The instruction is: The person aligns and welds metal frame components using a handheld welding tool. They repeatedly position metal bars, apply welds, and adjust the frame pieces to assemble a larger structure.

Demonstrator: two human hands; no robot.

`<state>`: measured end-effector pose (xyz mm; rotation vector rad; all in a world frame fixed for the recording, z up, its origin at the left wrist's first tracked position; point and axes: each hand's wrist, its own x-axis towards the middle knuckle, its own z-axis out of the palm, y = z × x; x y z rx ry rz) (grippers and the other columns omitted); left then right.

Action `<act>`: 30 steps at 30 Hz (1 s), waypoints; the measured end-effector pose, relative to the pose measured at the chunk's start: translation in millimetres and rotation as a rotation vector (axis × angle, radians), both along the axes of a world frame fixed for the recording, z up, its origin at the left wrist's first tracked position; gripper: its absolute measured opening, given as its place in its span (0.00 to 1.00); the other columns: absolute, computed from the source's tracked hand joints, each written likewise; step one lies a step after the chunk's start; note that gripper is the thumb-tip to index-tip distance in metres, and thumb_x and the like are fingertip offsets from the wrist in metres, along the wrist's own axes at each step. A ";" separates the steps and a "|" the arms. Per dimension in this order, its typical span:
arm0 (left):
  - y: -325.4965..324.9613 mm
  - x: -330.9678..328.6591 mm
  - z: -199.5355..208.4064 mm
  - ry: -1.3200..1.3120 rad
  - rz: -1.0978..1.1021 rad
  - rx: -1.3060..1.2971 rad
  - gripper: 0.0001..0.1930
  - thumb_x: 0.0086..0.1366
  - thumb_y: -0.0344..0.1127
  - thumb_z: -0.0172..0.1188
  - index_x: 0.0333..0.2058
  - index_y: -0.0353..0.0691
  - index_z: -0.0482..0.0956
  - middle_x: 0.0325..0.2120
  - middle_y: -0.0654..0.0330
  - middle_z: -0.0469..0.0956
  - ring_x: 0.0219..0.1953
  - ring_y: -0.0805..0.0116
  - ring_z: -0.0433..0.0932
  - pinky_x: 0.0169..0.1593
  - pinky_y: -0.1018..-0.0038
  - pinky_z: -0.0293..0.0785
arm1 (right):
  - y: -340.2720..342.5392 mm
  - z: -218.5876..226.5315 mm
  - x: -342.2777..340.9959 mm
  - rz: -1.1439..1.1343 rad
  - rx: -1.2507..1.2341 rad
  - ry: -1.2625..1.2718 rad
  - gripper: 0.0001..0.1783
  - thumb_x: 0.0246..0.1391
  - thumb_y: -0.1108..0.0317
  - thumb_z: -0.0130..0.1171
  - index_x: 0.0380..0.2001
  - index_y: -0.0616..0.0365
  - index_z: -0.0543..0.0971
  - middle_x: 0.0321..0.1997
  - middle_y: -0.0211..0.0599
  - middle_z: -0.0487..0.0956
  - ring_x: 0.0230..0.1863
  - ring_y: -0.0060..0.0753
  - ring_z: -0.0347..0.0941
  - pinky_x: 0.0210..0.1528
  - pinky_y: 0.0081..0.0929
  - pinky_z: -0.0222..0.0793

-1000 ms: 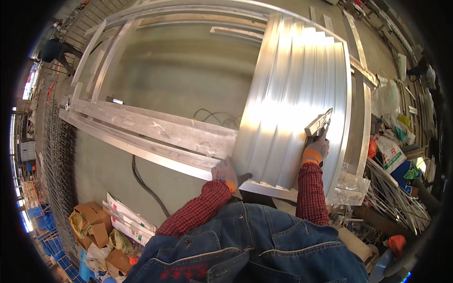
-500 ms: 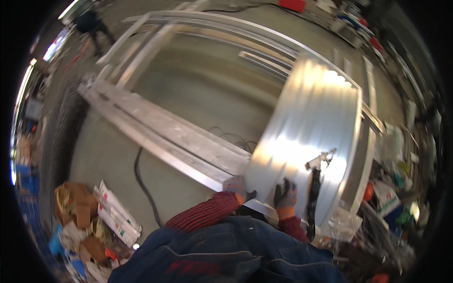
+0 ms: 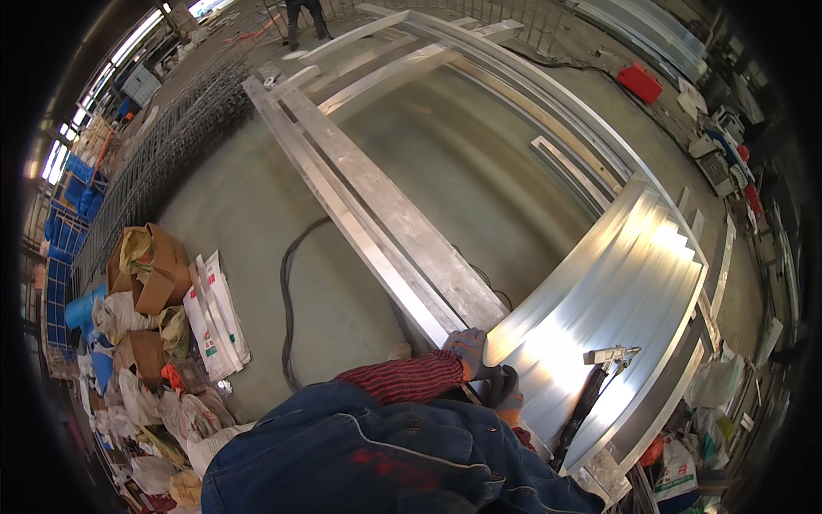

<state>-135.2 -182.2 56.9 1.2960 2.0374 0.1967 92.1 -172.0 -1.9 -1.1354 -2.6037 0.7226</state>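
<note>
A shiny ribbed metal sheet (image 3: 591, 283) lies across the near right part of a large silver metal frame (image 3: 368, 227). My left hand (image 3: 467, 349), in a grey and orange glove, is closed at the sheet's near left corner, beside the frame's long beam. Close against it, my right hand (image 3: 507, 397), gloved alike, curls at the sheet's near edge; its fingertips are partly hidden. A torch-like tool (image 3: 610, 355) with a metal head and a black grip or cable (image 3: 579, 411) rests on the sheet, right of my hands.
A dark cable (image 3: 288, 295) runs over the floor left of the frame. Cardboard boxes (image 3: 156, 267) and several bags (image 3: 137, 394) are heaped at left, near stacked mesh panels (image 3: 184, 116). A red case (image 3: 640, 83) sits beyond the frame. Another person (image 3: 306, 19) stands far off.
My view has swung left, so the frame appears turned and further right. My right hand has come off the sheet's face, over to my left hand at the corner. The torch-like tool still lies there.
</note>
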 end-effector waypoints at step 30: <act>-177.1 -248.9 69.6 -0.045 0.193 0.507 0.48 0.53 0.61 0.82 0.66 0.39 0.77 0.62 0.42 0.81 0.64 0.37 0.82 0.68 0.47 0.79 | -14.9 94.0 -281.8 -0.187 -0.818 0.759 0.20 0.75 0.50 0.65 0.52 0.58 0.82 0.43 0.33 0.83 0.41 0.29 0.82 0.44 0.32 0.82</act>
